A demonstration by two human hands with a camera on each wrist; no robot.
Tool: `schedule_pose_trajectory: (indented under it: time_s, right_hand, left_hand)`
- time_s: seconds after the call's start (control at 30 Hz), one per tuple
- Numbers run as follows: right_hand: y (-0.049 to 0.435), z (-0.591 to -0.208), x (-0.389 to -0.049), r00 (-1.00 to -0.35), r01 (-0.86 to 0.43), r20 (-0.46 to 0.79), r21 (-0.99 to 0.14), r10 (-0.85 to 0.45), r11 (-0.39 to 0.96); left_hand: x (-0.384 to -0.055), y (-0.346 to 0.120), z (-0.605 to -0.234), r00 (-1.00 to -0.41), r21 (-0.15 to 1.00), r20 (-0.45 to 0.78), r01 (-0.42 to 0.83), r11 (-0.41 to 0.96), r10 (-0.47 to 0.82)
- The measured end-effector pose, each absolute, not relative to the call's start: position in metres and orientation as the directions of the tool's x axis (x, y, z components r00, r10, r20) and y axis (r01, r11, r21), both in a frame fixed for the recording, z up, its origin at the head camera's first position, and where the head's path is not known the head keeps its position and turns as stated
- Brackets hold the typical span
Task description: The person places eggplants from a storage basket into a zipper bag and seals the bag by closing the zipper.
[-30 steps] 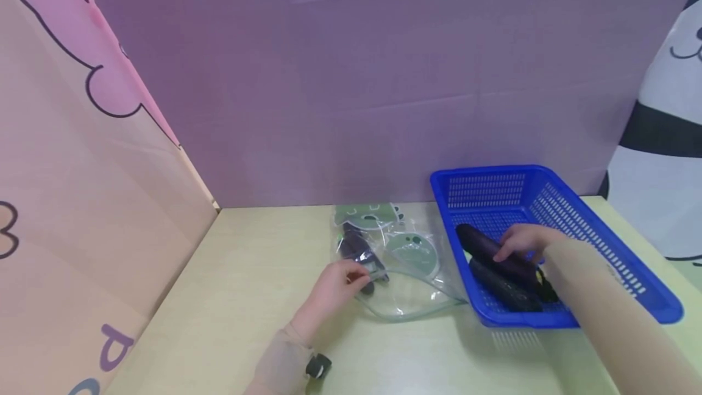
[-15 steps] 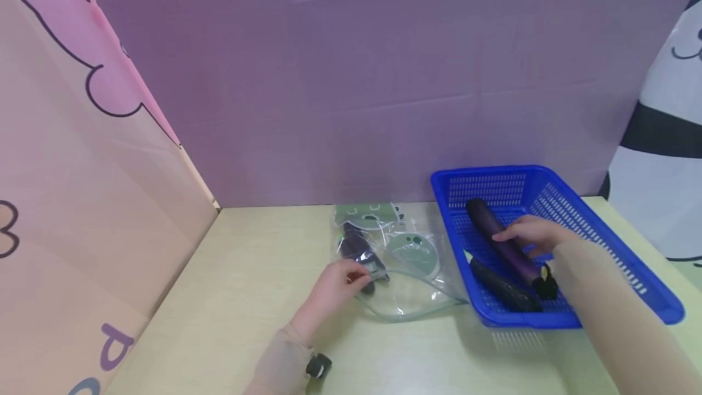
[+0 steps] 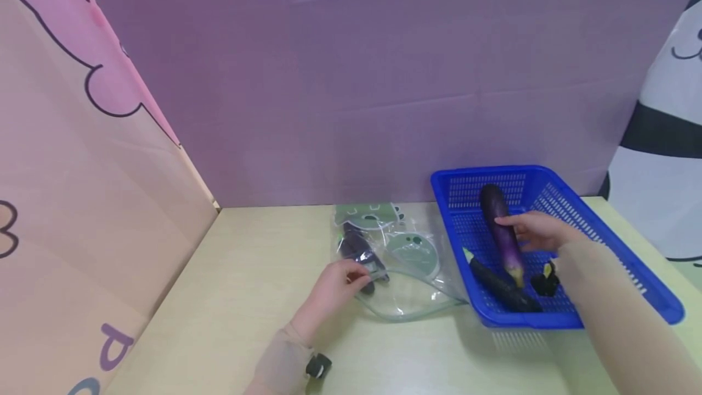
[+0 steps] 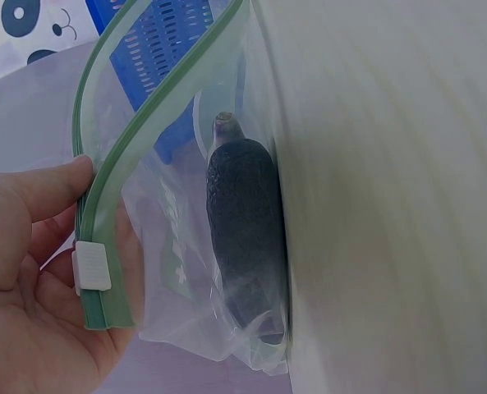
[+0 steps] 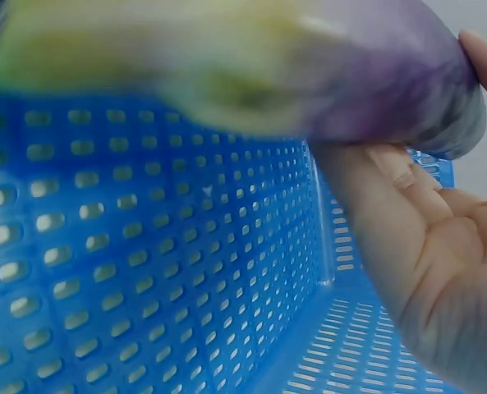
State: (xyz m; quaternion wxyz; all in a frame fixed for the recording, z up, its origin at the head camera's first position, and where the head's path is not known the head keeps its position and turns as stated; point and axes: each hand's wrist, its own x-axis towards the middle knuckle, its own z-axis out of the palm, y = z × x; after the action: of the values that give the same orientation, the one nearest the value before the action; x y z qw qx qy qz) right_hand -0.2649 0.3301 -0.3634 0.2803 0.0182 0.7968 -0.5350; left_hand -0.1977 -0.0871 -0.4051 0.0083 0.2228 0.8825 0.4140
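My left hand (image 3: 337,285) pinches the green zip edge of a clear zip bag (image 4: 161,271), close to its white slider (image 4: 93,267). The bag's mouth gapes. Inside lies a dark, bumpy long vegetable (image 4: 245,222) with a stubby stem. Over in the blue basket (image 3: 614,249), my right hand (image 3: 540,229) grips a purple eggplant (image 3: 501,224), thumb on one side and fingers beneath. Its pale stem end points toward me and fills the top of the right wrist view. Below it in the basket lies a dark green cucumber-like vegetable (image 3: 501,285) with a light tip.
The basket stands at the right of the pale table (image 3: 219,297), its near-left corner beside the bag's mouth. A purple backdrop (image 3: 340,78) rises behind, with printed panels at both sides. Small black devices sit by the left wrist (image 3: 318,366) and right wrist (image 3: 545,282).
The right hand has raised the eggplant away from the dark green vegetable and turned it, so its far end swings back and right. The left hand stays on the bag.
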Motion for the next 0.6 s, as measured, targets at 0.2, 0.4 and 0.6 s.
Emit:
schedule_pose_trajectory:
  time_s: [0.2,0.4,0.6]
  right_hand:
    - [0.334,-0.3641,-0.2676,-0.868,0.343,-0.434,-0.876,-0.243,0.338]
    - [0.3347,-0.3607,-0.2673,-0.872,0.347,-0.414,-0.899,-0.261,0.266]
    - [0.3334,-0.3562,-0.2663,-0.88,0.338,-0.394,-0.912,-0.267,0.231]
  left_hand:
    - [-0.1976,-0.0871,-0.4052,-0.9,0.73,0.173,0.39,0.562,0.401]
    - [-0.1978,-0.0869,-0.4056,-0.898,0.729,0.174,0.393,0.561,0.403]
    - [-0.1983,-0.0872,-0.4064,-0.896,0.728,0.181,0.399,0.557,0.406]
